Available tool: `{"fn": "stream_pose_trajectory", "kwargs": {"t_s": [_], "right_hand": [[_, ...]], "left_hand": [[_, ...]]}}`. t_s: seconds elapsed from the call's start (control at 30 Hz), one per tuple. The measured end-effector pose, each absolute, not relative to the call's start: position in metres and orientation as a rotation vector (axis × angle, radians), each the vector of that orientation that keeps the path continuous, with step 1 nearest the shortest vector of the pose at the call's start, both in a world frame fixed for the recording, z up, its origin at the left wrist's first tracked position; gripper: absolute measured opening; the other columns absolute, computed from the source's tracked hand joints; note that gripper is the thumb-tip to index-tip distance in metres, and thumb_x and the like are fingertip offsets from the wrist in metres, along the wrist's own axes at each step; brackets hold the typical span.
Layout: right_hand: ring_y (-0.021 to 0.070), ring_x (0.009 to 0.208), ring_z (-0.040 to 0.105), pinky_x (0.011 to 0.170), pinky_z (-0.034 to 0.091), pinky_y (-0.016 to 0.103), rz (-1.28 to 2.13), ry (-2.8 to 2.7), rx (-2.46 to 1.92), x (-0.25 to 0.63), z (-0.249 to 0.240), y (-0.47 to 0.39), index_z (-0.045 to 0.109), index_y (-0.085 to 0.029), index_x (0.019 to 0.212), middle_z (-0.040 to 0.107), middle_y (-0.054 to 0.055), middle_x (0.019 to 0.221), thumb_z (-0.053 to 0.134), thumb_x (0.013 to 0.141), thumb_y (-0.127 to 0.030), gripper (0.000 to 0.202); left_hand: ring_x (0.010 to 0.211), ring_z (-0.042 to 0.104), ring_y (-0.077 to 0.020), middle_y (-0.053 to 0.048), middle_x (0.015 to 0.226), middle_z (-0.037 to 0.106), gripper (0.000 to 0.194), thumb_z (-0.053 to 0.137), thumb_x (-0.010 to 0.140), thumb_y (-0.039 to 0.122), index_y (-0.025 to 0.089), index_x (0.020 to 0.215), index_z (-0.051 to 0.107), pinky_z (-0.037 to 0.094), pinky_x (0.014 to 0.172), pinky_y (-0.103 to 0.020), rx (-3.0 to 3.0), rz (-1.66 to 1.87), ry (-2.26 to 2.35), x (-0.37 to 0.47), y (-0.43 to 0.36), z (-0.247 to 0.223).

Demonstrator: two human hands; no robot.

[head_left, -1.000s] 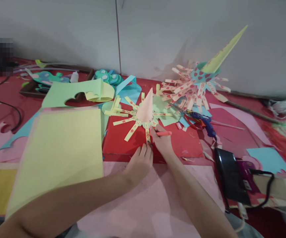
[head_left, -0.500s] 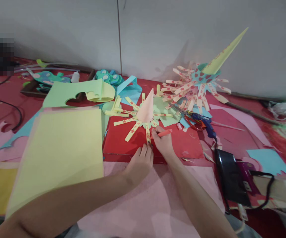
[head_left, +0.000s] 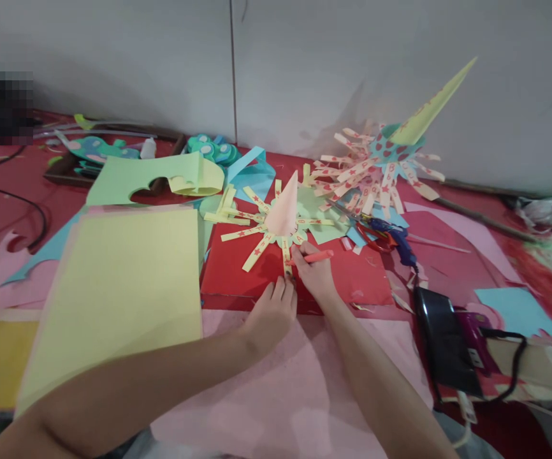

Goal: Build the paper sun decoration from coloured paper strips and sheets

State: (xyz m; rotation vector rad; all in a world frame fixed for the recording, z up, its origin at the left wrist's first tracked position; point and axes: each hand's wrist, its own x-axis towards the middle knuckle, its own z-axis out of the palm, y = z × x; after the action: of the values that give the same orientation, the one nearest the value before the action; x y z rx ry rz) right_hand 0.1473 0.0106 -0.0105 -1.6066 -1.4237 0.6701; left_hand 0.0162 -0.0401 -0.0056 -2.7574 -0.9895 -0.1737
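Observation:
My right hand point(head_left: 315, 271) is closed around an orange-red marker point(head_left: 319, 256), its tip against a yellow paper strip point(head_left: 286, 252) that bears red marks. The fingertips of my left hand point(head_left: 276, 303) are closed on the near end of that same strip. The strip belongs to a paper piece with several yellow strips fanning out, marked with red letters and stars. A pale pink paper cone point(head_left: 283, 210) stands upright at its centre. Beneath it lies a flat red board point(head_left: 228, 268).
Yellow sheets point(head_left: 137, 274) lie stacked at left, with cut green paper point(head_left: 142, 178) behind. A finished-looking fringed cone piece point(head_left: 395, 146) leans at back right. Scissors point(head_left: 374, 236), a blue glue gun point(head_left: 403, 245) and a black case point(head_left: 443, 338) lie at right. A person's blurred head shows far left.
The marker tip has shifted slightly on the strip, and a red mark shows under it. My left hand stays at the strip's end. The whole view has shifted a little.

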Motion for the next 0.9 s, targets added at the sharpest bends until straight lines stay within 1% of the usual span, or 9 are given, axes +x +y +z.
{"fn": "stream_pose_trajectory", "kwargs": {"t_s": [0.1,0.27,0.43,0.67,0.8,0.9], "right_hand": [[0.0070,0.046,0.030,0.048,0.028,0.021,0.708,-1.415,-1.609,0.1468,-0.0097,0.0100,0.027,-0.021,0.054,0.029,-0.008,0.046,0.045,0.081,-0.040,0.038],[0.0076,0.047,0.034,0.050,0.032,0.021,0.754,-1.427,-1.600,0.1458,-0.0052,0.0086,0.030,-0.021,0.054,0.033,-0.007,0.046,0.046,0.081,-0.041,0.037],[0.0080,0.045,0.035,0.048,0.032,0.021,0.772,-1.388,-1.576,0.1464,-0.0068,0.0093,0.029,-0.021,0.054,0.033,-0.007,0.044,0.048,0.079,-0.041,0.037],[0.0079,0.046,0.032,0.048,0.031,0.021,0.750,-1.365,-1.582,0.1475,-0.0105,0.0104,0.026,-0.022,0.054,0.030,-0.007,0.045,0.046,0.080,-0.039,0.037],[0.0076,0.047,0.030,0.048,0.030,0.021,0.721,-1.405,-1.573,0.1476,-0.0098,0.0103,0.025,-0.021,0.054,0.027,-0.007,0.047,0.045,0.080,-0.036,0.036],[0.0077,0.047,0.028,0.047,0.028,0.022,0.706,-1.426,-1.576,0.1481,-0.0112,0.0104,0.025,-0.021,0.054,0.025,-0.007,0.048,0.046,0.078,-0.035,0.035]], "left_hand": [[0.104,0.056,-0.0240,-0.019,0.113,0.061,0.040,0.031,0.083,0.002,0.002,0.113,0.057,0.045,0.084,-0.035,-2.775,-0.169,-0.995,0.0158,-0.0402,-0.0052],[0.103,0.057,-0.0233,-0.017,0.111,0.062,0.041,0.030,0.083,0.003,0.003,0.113,0.058,0.046,0.084,-0.034,-2.734,-0.136,-0.982,0.0157,-0.0405,-0.0059],[0.106,0.056,-0.0243,-0.020,0.113,0.061,0.040,0.031,0.083,0.002,0.001,0.113,0.057,0.046,0.084,-0.035,-2.774,-0.120,-0.989,0.0163,-0.0403,-0.0051],[0.105,0.057,-0.0235,-0.018,0.112,0.062,0.038,0.032,0.083,0.003,0.003,0.112,0.058,0.047,0.083,-0.035,-2.790,-0.170,-1.019,0.0160,-0.0388,-0.0048],[0.103,0.058,-0.0245,-0.019,0.109,0.063,0.038,0.033,0.083,0.003,0.000,0.111,0.058,0.048,0.082,-0.034,-2.753,-0.202,-0.982,0.0158,-0.0389,-0.0060],[0.104,0.057,-0.0247,-0.021,0.111,0.061,0.038,0.033,0.083,0.003,0.000,0.112,0.057,0.047,0.082,-0.035,-2.781,-0.202,-0.999,0.0158,-0.0390,-0.0064]]}}
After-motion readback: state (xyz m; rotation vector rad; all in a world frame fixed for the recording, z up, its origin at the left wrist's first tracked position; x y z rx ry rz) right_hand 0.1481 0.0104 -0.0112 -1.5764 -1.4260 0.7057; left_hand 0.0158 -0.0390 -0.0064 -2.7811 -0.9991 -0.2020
